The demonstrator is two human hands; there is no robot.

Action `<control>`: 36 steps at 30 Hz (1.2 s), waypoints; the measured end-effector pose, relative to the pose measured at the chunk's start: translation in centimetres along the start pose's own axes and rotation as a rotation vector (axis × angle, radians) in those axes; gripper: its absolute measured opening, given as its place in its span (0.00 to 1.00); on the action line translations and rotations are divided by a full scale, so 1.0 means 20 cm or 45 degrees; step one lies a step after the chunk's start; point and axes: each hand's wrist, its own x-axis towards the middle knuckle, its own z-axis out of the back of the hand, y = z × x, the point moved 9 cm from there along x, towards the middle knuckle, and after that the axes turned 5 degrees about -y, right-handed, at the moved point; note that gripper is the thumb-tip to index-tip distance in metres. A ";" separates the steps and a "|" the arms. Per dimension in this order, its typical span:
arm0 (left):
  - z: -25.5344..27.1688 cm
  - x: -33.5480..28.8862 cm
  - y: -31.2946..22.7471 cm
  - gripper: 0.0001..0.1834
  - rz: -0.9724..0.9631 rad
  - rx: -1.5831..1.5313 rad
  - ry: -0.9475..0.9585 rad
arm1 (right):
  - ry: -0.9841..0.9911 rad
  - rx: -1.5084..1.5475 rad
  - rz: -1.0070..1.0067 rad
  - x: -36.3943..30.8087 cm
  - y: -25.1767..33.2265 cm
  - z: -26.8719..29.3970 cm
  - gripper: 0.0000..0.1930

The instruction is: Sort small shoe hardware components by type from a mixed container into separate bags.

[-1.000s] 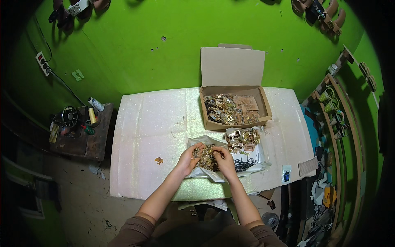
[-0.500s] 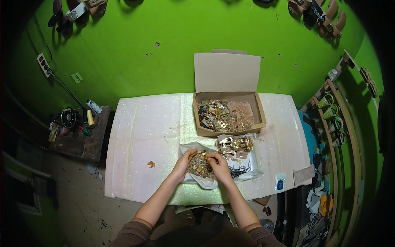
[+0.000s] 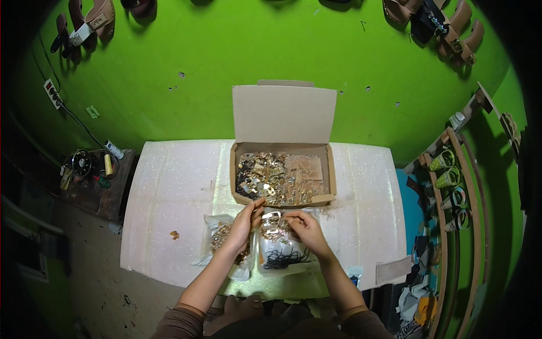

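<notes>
A clear plastic bag (image 3: 271, 272) lies on the table in front of me, with shiny gold and silver buckles (image 3: 273, 225) at its far end and a tangle of black cords (image 3: 285, 257) nearer. At the left side of the buckles is my left hand (image 3: 241, 227), fingers curled together; whatever they hold is hidden. My right hand (image 3: 307, 230) is closed in a pinch at the right of the buckles, on something too small to name. A second plastic bag (image 3: 240, 274) of small metal fittings (image 3: 221, 236) is partly covered by my left forearm.
Behind the bags stands an open cardboard box (image 3: 284, 114) of mixed metal fittings. A brown scrap (image 3: 174, 235) lies on the left of the table, a grey card (image 3: 393, 270) at its right edge. A wooden rack (image 3: 474, 226) holds green sandals at the right; a small dark stand (image 3: 104, 198) is at the left.
Both hands have left the bag of small fittings and moved right, relative to the table, to the buckles in the other bag. The whole view has shifted, too.
</notes>
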 end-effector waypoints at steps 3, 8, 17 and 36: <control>-0.06 0.13 -0.01 0.23 -0.054 -0.020 -0.094 | -0.075 -0.253 0.143 0.14 0.12 0.24 0.10; -0.20 0.33 -0.04 0.24 -0.092 0.029 -0.134 | -0.020 -0.895 0.378 0.49 0.27 0.37 0.11; -0.27 0.59 0.10 0.22 -0.011 -0.037 -0.131 | 0.611 -1.870 0.258 0.81 -0.18 0.27 0.23; -0.25 0.69 0.19 0.22 0.085 -0.148 -0.212 | 0.901 -1.877 0.871 0.74 -0.21 0.10 0.14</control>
